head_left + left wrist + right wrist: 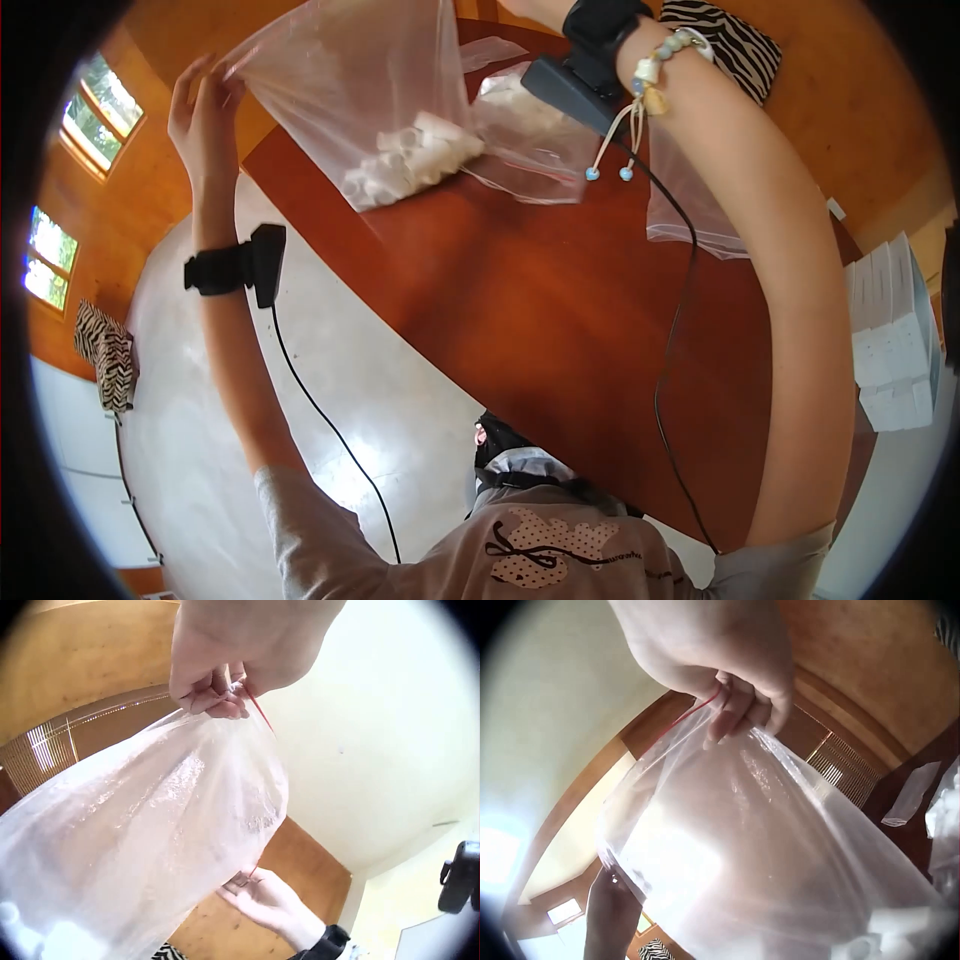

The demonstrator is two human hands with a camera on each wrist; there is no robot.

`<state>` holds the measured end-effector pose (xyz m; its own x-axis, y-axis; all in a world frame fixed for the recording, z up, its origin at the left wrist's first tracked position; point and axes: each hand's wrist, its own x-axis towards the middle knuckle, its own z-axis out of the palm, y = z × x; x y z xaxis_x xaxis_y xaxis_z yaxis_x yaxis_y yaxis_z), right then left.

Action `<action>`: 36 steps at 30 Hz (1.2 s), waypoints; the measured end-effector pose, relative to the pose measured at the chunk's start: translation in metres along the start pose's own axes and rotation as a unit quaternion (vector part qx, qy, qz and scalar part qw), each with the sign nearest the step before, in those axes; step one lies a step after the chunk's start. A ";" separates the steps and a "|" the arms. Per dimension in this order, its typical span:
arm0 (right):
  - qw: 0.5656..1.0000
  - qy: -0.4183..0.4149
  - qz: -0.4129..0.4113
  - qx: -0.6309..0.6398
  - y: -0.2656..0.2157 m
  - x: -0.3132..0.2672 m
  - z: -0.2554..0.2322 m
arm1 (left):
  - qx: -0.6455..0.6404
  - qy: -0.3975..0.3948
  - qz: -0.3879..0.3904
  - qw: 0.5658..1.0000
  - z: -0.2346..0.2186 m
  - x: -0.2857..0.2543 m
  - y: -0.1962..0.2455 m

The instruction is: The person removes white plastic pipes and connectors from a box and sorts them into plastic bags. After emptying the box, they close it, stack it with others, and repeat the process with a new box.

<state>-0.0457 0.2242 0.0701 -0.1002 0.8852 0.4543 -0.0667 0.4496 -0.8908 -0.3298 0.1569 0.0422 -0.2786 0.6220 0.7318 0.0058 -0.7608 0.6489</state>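
A large clear plastic zip bag [350, 70] with a red strip along its mouth hangs over the table, stretched between my hands. White tube-like pieces [415, 155] lie bunched at its bottom, close over the tabletop. My left hand [247, 652] pinches one top corner between thumb and fingers. At the opposite corner, my right hand [720, 660] pinches the edge by the red strip; in the head view most of this hand is cut off at the top. Beside the hanging bag lies a second clear bag [525, 120] with white things inside.
The brown table [560, 310] has a curved edge. Another clear bag [690, 205] lies flat on it, partly behind my right forearm. A zebra-striped cushion [730, 45] is at the far side, and white stacked boxes [895, 330] stand at the right. A black cable [665, 370] trails from each wrist camera.
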 end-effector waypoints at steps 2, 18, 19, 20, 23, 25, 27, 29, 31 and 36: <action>1.000 -0.003 0.008 0.001 -0.004 -0.016 -0.001 | 0.029 0.010 0.012 0.999 0.004 -0.015 -0.003; 0.732 -0.162 -0.050 -0.660 0.113 -0.185 -0.073 | 0.129 -0.090 -0.049 0.986 -0.011 -0.136 0.035; 0.735 -0.146 -0.064 -0.659 0.105 -0.192 -0.086 | 0.166 -0.104 -0.062 0.979 -0.008 -0.148 0.042; 0.694 -0.162 -0.027 -0.701 0.097 -0.191 -0.100 | 0.193 -0.128 -0.092 0.968 -0.006 -0.159 0.051; 0.644 -0.158 0.011 -0.748 0.059 -0.214 -0.145 | 0.255 -0.192 -0.144 0.937 -0.005 -0.186 0.062; 0.636 -0.134 0.075 -0.756 0.048 -0.228 -0.169 | 0.275 -0.230 -0.156 0.920 -0.005 -0.200 0.064; 0.696 -0.111 0.106 -0.701 0.039 -0.244 -0.182 | 0.346 -0.255 -0.129 0.893 0.000 -0.208 0.074; 0.757 -0.113 0.139 -0.629 0.032 -0.259 -0.188 | 0.420 -0.267 -0.022 0.867 0.017 -0.226 0.090; 0.790 -0.074 0.079 -0.603 0.029 -0.281 -0.182 | 0.357 -0.312 0.111 0.873 0.027 -0.244 0.087; 0.817 -0.025 0.000 -0.577 -0.002 -0.330 -0.155 | 0.537 -0.405 0.211 0.710 0.072 -0.257 0.094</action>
<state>0.1418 -0.0500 -0.0797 -0.1423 0.8921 0.4289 0.9097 0.2886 -0.2985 -0.1889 -0.0612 -0.0703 0.6053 0.6145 0.5060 0.7746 -0.6012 -0.1966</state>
